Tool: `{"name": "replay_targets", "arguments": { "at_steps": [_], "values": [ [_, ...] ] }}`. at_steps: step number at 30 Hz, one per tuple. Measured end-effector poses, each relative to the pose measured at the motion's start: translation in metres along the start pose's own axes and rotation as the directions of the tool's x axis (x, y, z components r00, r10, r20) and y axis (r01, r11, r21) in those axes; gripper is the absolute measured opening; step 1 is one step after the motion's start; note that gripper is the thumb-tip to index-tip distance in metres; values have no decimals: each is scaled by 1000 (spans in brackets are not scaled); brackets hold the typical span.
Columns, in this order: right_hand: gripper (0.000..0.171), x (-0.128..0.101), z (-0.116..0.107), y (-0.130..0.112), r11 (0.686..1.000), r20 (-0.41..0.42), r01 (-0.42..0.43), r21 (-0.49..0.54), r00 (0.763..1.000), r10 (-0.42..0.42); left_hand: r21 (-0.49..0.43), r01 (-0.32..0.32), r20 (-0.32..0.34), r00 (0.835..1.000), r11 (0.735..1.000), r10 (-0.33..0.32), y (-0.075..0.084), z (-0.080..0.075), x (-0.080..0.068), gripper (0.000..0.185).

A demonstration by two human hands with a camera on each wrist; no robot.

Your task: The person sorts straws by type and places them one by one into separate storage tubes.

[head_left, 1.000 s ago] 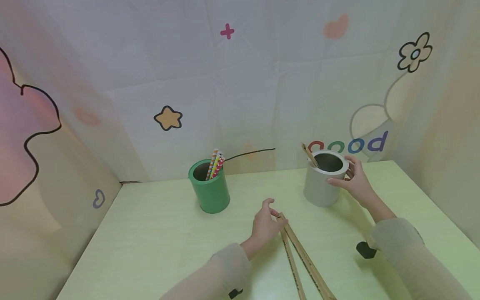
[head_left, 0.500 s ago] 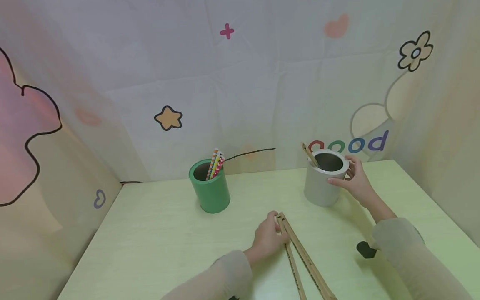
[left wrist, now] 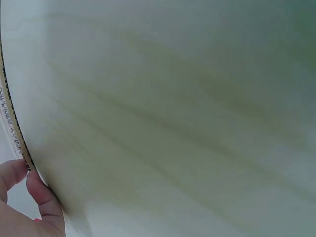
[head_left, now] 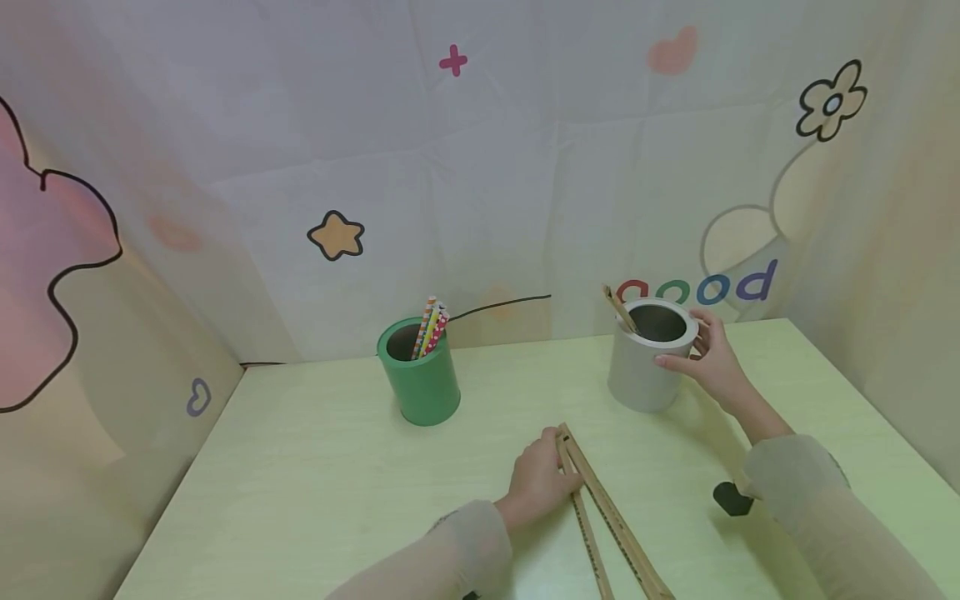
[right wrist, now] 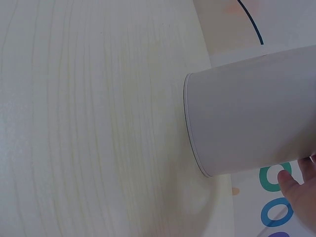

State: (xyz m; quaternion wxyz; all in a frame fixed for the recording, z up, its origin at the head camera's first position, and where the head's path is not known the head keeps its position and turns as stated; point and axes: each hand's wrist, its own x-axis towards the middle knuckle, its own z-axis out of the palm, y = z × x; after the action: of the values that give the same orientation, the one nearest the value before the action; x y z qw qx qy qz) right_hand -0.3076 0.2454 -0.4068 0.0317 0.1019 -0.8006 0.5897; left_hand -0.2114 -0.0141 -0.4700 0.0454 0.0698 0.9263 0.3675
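The left hand [head_left: 542,482] pinches the far ends of two wooden rulers [head_left: 600,508] lying on the tabletop [head_left: 300,483]. The right hand [head_left: 708,358] grips the grey cup [head_left: 648,358] far right. Lifting both rulers together, tips aligned, would likely ease the pickup.

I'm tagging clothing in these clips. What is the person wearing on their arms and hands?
Both arms are covered by loose, pale beige sleeves, the left sleeve and the right sleeve, ending at the wrists. The left hand and right hand are bare, without gloves. A small black piece shows beside the right cuff.
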Motion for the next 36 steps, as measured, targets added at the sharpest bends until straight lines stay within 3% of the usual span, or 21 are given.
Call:
{"name": "replay_targets", "arguments": {
  "at_steps": [7,14,20,34,36],
  "values": [
    [89,-1,0,-1,1000,2,-4,-8,1000,4,-9,-21,-6,1000,1000,21,2,-7,-5,56],
    [88,-2,0,-1,1000,1,-4,-6,1000,4,-48,59,-3,998,997,-59,1,-9,-5,42],
    [89,-2,0,0,1000,3,-1,-13,1000,1,-56,89,-13,996,994,-90,1,-10,-4,29],
    [89,-3,1,-4,1000,5,-5,0,1000,5,52,58,-39,998,997,-56,3,-13,3,9],
    [89,-2,1,-3,1000,4,-3,0,1000,3,46,70,-36,997,996,-69,4,-13,4,15]
  ]
}}
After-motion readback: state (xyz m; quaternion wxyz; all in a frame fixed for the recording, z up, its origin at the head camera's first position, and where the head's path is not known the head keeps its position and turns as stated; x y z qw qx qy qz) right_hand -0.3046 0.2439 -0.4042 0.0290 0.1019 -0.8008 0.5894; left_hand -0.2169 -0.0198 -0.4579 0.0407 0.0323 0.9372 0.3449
